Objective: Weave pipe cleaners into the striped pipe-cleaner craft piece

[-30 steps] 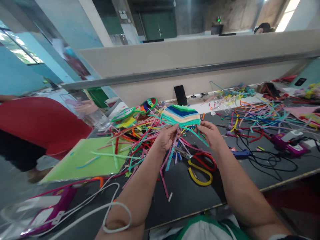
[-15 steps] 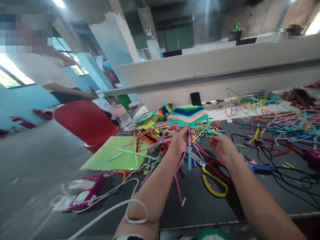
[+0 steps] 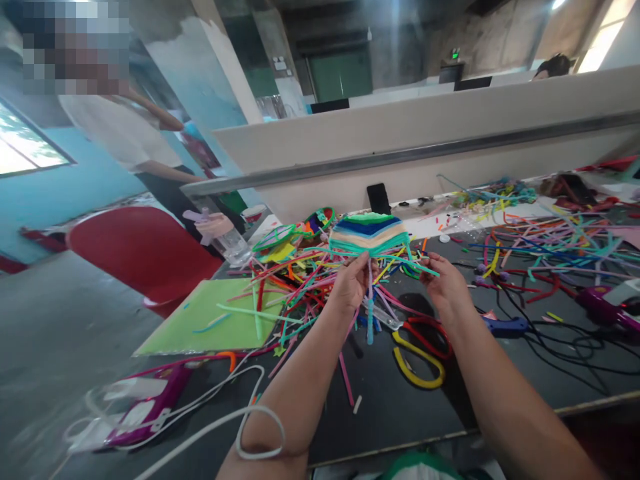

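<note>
My left hand (image 3: 353, 279) is closed around the lower end of a striped pipe-cleaner piece (image 3: 369, 233), with bands of green, dark blue, light blue, cream and teal. Below the fingers hangs its thin stem (image 3: 370, 320), lilac above and blue below. My right hand (image 3: 447, 283) pinches the free end of a teal pipe cleaner (image 3: 417, 264) that runs out from the piece's lower edge. Under and behind both hands lies a tangled heap of coloured pipe cleaners (image 3: 305, 283). Scissors (image 3: 419, 381) with red and yellow handles rest on the dark table between my forearms.
A green sheet (image 3: 200, 313) and a purple device (image 3: 150, 407) with white cable lie left; the cable loops over my left forearm. A blue-handled tool (image 3: 506, 325), black cables and more pipe cleaners (image 3: 540, 247) are right. A phone (image 3: 379, 199) leans behind. A person (image 3: 120, 133) stands beyond a red chair (image 3: 140, 253).
The view has swung slightly right. My right hand has shifted along the teal pipe cleaner with its fingers turned upward. My left hand keeps its hold on the striped piece.
</note>
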Available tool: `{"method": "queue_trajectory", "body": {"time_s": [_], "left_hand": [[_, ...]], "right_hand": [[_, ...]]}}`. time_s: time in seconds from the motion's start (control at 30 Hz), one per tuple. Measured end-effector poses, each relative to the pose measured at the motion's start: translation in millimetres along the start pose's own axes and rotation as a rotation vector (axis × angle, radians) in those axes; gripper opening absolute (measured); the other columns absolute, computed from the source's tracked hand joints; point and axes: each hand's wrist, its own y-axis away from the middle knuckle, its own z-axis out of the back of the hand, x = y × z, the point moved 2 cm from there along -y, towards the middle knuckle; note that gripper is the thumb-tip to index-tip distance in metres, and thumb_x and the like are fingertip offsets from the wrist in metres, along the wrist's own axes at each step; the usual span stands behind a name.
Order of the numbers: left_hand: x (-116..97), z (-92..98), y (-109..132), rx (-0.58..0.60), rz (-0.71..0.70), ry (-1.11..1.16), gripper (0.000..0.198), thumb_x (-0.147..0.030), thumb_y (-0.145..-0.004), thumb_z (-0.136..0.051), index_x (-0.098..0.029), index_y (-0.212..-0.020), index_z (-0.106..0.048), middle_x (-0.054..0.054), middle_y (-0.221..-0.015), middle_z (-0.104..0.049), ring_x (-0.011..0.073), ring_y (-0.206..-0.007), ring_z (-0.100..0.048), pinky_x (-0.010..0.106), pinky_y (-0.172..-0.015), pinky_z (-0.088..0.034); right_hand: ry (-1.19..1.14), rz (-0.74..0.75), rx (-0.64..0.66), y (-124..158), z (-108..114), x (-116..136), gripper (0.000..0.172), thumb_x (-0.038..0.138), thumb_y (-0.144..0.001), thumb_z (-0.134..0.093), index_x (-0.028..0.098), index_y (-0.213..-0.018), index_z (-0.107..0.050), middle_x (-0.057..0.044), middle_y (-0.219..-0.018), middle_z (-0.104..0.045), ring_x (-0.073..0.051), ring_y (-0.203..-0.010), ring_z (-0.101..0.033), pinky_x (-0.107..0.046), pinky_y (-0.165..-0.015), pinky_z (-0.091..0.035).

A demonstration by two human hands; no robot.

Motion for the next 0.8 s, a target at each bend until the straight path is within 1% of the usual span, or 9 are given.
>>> {"method": "queue_trajectory", "body": {"time_s": [0.1,0.17,0.27,0.37,0.43,0.5,0.6,0.7,0.8], "left_hand": [[-0.3,1.1,-1.0,-0.012,-0.016,-0.02,0.024,-0.031,-0.065,-0.076,-0.013,-0.068,-0.061,0.001,-0.062,-0.063,0.0101,-0.057,-0.059,0.024,-0.062,-0.048],[-0.6,2.0,-2.5,-0.02,-0.026,-0.039,0.024,-0.03,-0.063,-0.078,-0.012,-0.066,-0.062,0.001,-0.061,-0.063,0.0104,-0.056,-0.059,0.024,-0.059,-0.048],[-1.0,3.3,-4.7,-0.025,-0.041,-0.071,0.024,-0.031,-0.062,-0.078,-0.012,-0.063,-0.064,0.001,-0.058,-0.063,0.0103,-0.053,-0.059,0.023,-0.058,-0.048],[-0.4,3.9,-5.4,-0.019,-0.059,-0.11,0.022,-0.03,-0.064,-0.077,-0.012,-0.063,-0.065,0.001,-0.058,-0.063,0.01,-0.053,-0.059,0.024,-0.059,-0.048],[0.6,4.0,-5.1,-0.008,-0.059,-0.126,0.022,-0.03,-0.065,-0.077,-0.012,-0.063,-0.066,0.002,-0.059,-0.064,0.0102,-0.054,-0.059,0.024,-0.059,-0.048],[1.3,4.3,-4.8,0.001,-0.058,-0.139,0.021,-0.03,-0.066,-0.076,-0.012,-0.063,-0.067,0.002,-0.059,-0.064,0.0104,-0.055,-0.059,0.023,-0.059,-0.048],[0.9,4.8,-4.4,0.016,-0.049,-0.176,0.021,-0.03,-0.067,-0.076,-0.012,-0.062,-0.067,0.002,-0.059,-0.064,0.0099,-0.055,-0.058,0.023,-0.059,-0.047],[0.2,4.4,-3.6,0.037,-0.018,-0.242,0.023,-0.031,-0.066,-0.076,-0.011,-0.061,-0.066,0.002,-0.057,-0.062,0.0095,-0.052,-0.056,0.022,-0.055,-0.045],[0.2,3.1,-2.9,0.052,-0.001,-0.298,0.024,-0.032,-0.065,-0.076,-0.011,-0.06,-0.066,0.002,-0.056,-0.062,0.0094,-0.052,-0.055,0.021,-0.054,-0.043]], "right_hand": [[0.018,0.159,-0.001,5.8,-3.2,7.5,0.018,0.02,-0.061,-0.067,0.021,-0.077,-0.061,0.003,-0.065,-0.062,-0.011,-0.058,-0.055,-0.025,-0.056,-0.045],[0.111,0.352,0.019,12.1,-5.7,14.1,0.01,0.026,-0.068,-0.065,0.021,-0.076,-0.062,0.002,-0.067,-0.06,-0.012,-0.061,-0.054,-0.026,-0.061,-0.044],[0.473,0.643,0.097,23.7,-11.2,21.3,0.012,0.034,-0.076,-0.062,0.022,-0.077,-0.063,0.001,-0.071,-0.06,-0.015,-0.069,-0.055,-0.028,-0.069,-0.043],[0.932,0.806,0.233,31.0,-17.6,19.1,0.019,0.039,-0.073,-0.068,0.024,-0.082,-0.065,-0.002,-0.08,-0.064,-0.019,-0.075,-0.056,-0.033,-0.076,-0.042],[1.137,0.862,0.289,31.4,-19.6,14.4,0.021,0.039,-0.071,-0.07,0.025,-0.086,-0.066,-0.003,-0.082,-0.067,-0.021,-0.077,-0.058,-0.036,-0.08,-0.04],[1.23,0.895,0.302,29.7,-19.6,10.2,0.016,0.038,-0.075,-0.067,0.026,-0.086,-0.068,-0.003,-0.082,-0.07,-0.023,-0.082,-0.061,-0.037,-0.084,-0.037],[1.246,0.927,0.286,27.5,-18.1,8.9,0.011,0.034,-0.081,-0.06,0.028,-0.082,-0.069,-0.003,-0.082,-0.072,-0.022,-0.085,-0.062,-0.037,-0.086,-0.037],[1.25,0.93,0.226,27.0,-16.5,14.5,0.011,0.031,-0.08,-0.06,0.027,-0.076,-0.069,-0.002,-0.075,-0.071,-0.021,-0.078,-0.061,-0.037,-0.086,-0.036],[1.226,0.859,0.171,25.4,-14.7,20.5,0.012,0.032,-0.077,-0.063,0.026,-0.07,-0.068,-0.001,-0.065,-0.067,-0.019,-0.068,-0.058,-0.035,-0.081,-0.038]]}}
